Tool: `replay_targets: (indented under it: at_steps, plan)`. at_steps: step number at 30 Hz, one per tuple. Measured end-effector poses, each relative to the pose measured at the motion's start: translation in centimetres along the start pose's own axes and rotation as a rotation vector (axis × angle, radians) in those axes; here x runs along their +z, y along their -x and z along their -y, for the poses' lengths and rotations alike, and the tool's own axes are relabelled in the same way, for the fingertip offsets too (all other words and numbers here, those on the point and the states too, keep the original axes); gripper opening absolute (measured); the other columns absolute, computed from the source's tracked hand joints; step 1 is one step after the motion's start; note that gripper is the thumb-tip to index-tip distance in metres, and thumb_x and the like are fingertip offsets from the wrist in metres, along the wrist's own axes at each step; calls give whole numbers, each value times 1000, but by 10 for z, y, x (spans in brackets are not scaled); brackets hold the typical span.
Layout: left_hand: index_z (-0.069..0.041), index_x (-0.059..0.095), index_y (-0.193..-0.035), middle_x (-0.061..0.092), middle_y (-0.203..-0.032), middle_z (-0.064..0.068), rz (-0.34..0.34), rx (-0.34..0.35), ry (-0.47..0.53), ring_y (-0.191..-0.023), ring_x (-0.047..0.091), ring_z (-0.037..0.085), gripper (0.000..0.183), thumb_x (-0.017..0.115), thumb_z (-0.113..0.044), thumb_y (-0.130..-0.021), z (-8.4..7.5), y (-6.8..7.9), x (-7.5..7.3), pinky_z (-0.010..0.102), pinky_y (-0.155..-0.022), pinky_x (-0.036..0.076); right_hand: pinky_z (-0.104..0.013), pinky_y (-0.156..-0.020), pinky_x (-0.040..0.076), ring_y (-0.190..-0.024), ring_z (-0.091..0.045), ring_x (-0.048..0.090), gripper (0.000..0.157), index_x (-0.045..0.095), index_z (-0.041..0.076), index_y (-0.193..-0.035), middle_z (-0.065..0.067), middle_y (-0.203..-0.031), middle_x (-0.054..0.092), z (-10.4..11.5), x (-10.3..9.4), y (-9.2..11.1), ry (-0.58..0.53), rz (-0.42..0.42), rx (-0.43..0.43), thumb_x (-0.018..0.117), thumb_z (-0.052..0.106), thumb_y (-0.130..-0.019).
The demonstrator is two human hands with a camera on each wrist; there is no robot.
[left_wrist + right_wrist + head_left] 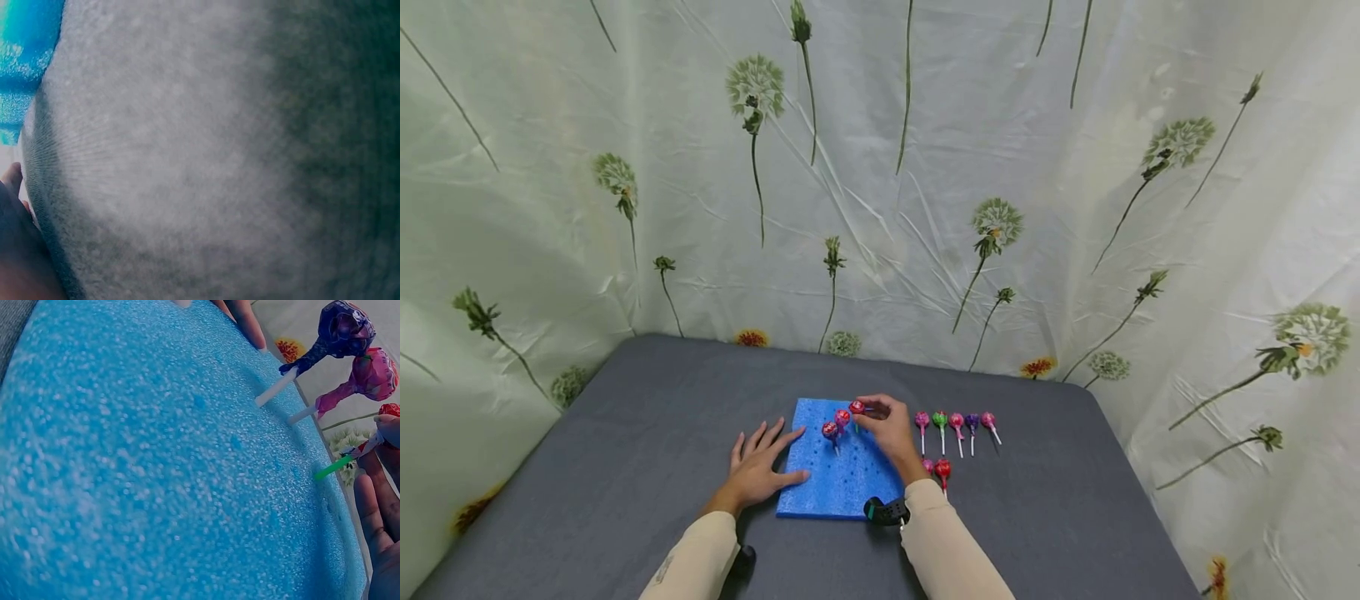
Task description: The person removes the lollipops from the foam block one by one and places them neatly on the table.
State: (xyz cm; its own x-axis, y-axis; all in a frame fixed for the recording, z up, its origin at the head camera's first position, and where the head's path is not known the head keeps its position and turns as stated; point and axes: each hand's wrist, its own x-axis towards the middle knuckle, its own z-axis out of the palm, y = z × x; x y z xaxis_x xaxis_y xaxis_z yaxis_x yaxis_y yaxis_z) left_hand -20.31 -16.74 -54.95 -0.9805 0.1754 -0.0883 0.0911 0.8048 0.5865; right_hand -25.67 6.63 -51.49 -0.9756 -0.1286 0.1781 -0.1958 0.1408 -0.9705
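A blue foam board (820, 492) dotted with small holes lies on the table. Two lollipops stand in it by their white sticks, one in a dark blue wrapper (345, 330) and one in a pink wrapper (374, 375). Near the board's far right part, my right hand (891, 429) pinches a red-wrapped lollipop (857, 407) just below its head. In the right wrist view its green stick (334, 467) meets the board surface. Fingers spread, my left hand (758, 471) rests at the board's left edge, with fingertips and thumb tip over the blue foam.
Right of the board, several wrapped lollipops (957, 422) lie in a row on the grey table (1037, 517). Closer to me lie a red one (943, 469) and a pink one, partly behind my right wrist. A flower-patterned curtain (880, 208) hangs behind the table.
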Motion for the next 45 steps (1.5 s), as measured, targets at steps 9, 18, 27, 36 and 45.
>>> replay_targets:
  at_steps: [9, 18, 27, 36, 45]
  plan:
    - [-20, 43, -147, 25, -156, 21, -6, 6, 5, -143, 9, 46, 83, 71, -57, -77, 0, 1, 1, 64, -109, -7, -36, -77, 57, -93, -40, 66, 25, 65, -14, -106, -31, -103, 66, 27, -2, 10, 12, 15, 13, 69, -9, -82]
    - [-20, 42, -147, 25, -156, 21, -5, 13, -5, -143, 9, 47, 84, 71, -58, -77, -1, 0, 1, 65, -109, -7, -30, -75, 56, -94, -38, 66, 26, 65, -13, -108, -31, -106, 65, 29, -3, 10, 13, 19, 27, 69, -8, -83]
    - [-21, 42, -147, 25, -156, 21, 3, 2, -9, -143, 9, 46, 84, 71, -58, -77, -6, 0, 0, 65, -109, -7, -26, -74, 55, -91, -32, 67, 26, 64, -13, -108, -29, -105, 66, 30, -12, 9, -12, 14, 42, 69, -8, -83]
    - [-20, 43, -147, 25, -156, 21, -9, 24, 22, -143, 9, 47, 82, 72, -55, -78, -5, 1, -3, 65, -109, -7, -22, -70, 54, -85, -21, 67, 27, 63, -15, -107, -31, -103, 65, 32, -15, 6, -53, -1, 29, 69, -11, -81]
    - [-20, 42, -147, 24, -156, 21, -2, 16, 25, -143, 8, 47, 83, 72, -56, -78, -3, 2, -4, 65, -109, -8, -21, -72, 55, -81, -11, 66, 27, 66, -10, -108, -23, -102, 68, 6, -24, -1, -42, -68, 30, 72, -4, -82]
